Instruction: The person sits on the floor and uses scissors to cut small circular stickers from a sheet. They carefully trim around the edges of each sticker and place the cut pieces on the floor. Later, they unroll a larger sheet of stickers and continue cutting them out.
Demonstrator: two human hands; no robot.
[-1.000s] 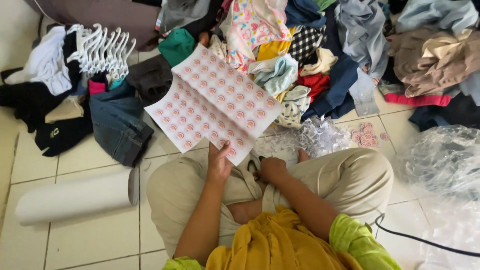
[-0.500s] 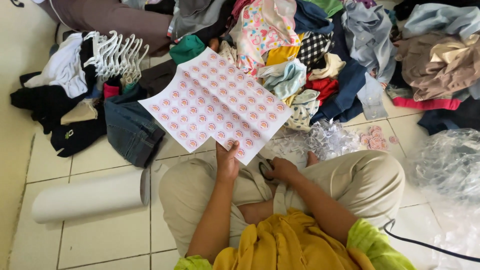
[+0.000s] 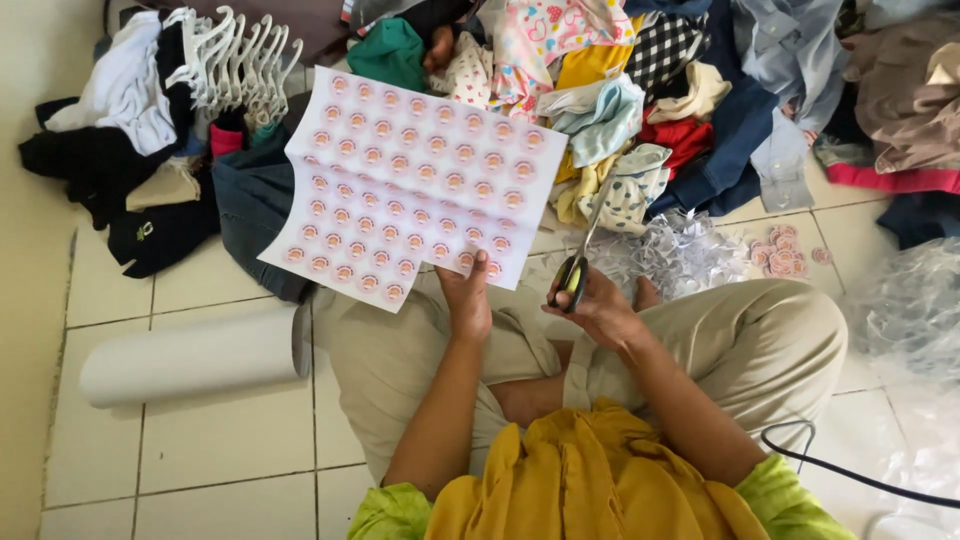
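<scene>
— White floor tiles (image 3: 200,440) with thin grey joints fill the bottom, and they look smooth and a little shiny. What is the person holding above them?

— One sheet of stickers (image 3: 415,180), flat paper, white, with many small round pink stickers printed in rows. I cannot count them surely. The sheet has soft fold lines and bends slightly.

— Who holds it?

— The left hand (image 3: 467,300) grips its lower edge, thumb on top, fingers closed under the paper. The sheet is a rectangle; its long axis runs from the lower left to the upper right, tilted, and it rises away from the person.

— And the other hand?

— The right hand (image 3: 600,305), just right of the sheet, is closed around the handles of one pair of scissors (image 3: 580,255). The metal blades point up, toward the sheet's right edge.

— What lies around the sheet?

— Left of and below it, one white roll (image 3: 190,355), a smooth cylinder, lies on its side. Above and to the left is a bunch of white plastic hangers (image 3: 235,55). Above and to the right is a big pile of clothes (image 3: 640,90), soft and crumpled, of many colours. Right of the sheet are curly white paper scraps (image 3: 680,250), and farther right a small heap of cut round stickers (image 3: 780,250).
</scene>
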